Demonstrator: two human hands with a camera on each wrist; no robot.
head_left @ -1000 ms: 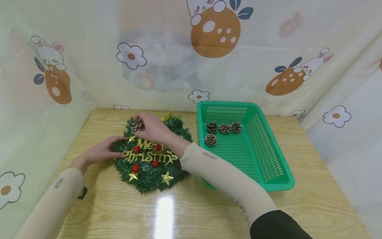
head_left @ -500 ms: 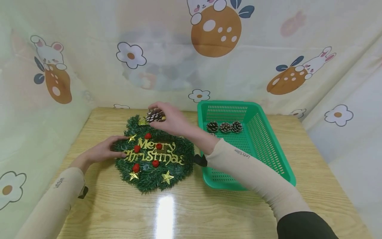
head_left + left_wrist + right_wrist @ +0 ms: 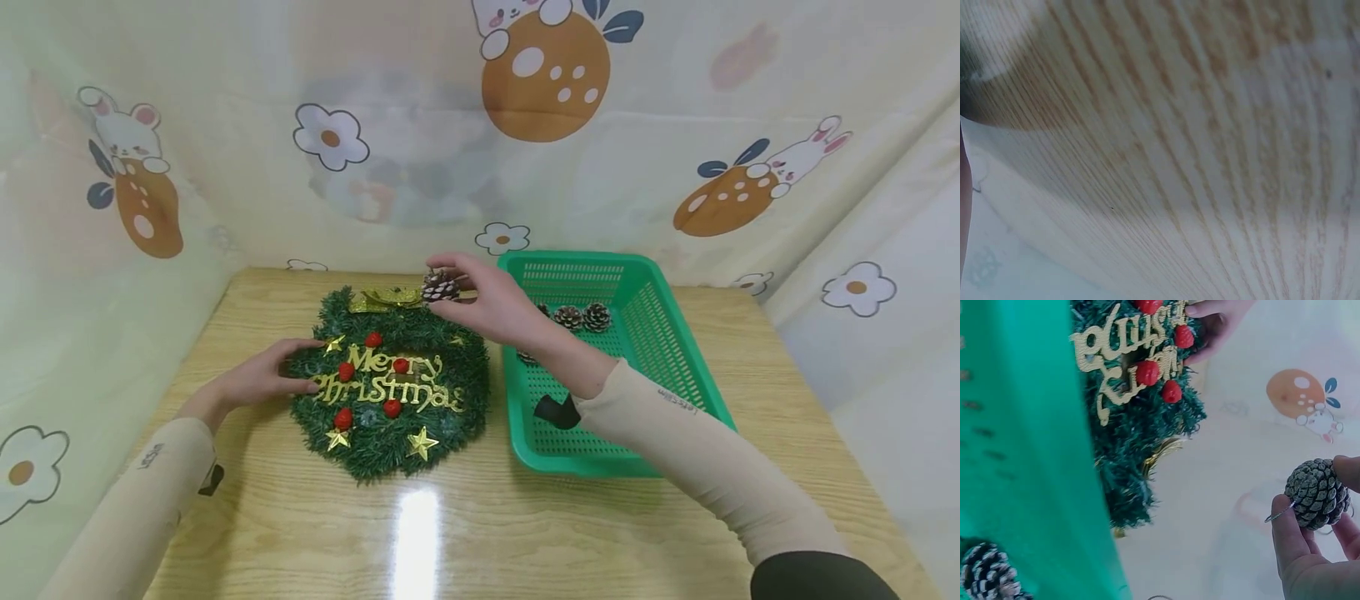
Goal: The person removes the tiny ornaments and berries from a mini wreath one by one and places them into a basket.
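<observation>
- Cone [image 3: 440,286] is in the right hand [image 3: 498,308], held up by the wreath's [image 3: 408,335] top right edge, left of the basket [image 3: 570,463]. Height above the table [image 3: 300,525] cannot be judged.
- Right grip: thumb and fingertips pinch the cone by its sides; palm well apart from it. Rough scales give few flat contacts, so a loose pinch could let it roll out; a hard one might chip scales.
- Wire [image 3: 1280,512] juts from the cone beside a fingertip. Risk: it bends against the finger, or snags greenery if the hand dips toward the wreath.
- Left hand [image 3: 262,375]: thumb and fingers spread apart at the wreath's left edge, close to a star [image 3: 334,343]. How firmly it presses cannot be told; the left wrist view is mostly blurred table.
- Wreath lies flat and looks light. With only one side steadied, a tug at the far side would likely swing it round.
- Bow [image 3: 390,299] sits along the wreath's top, near the cone. A low pass could crush or drag it.
- Right forearm crosses the basket, its dark wrist unit [image 3: 557,411] over the inside. Lowering the arm could catch the rim and jostle the spare cones [image 3: 597,317].
</observation>
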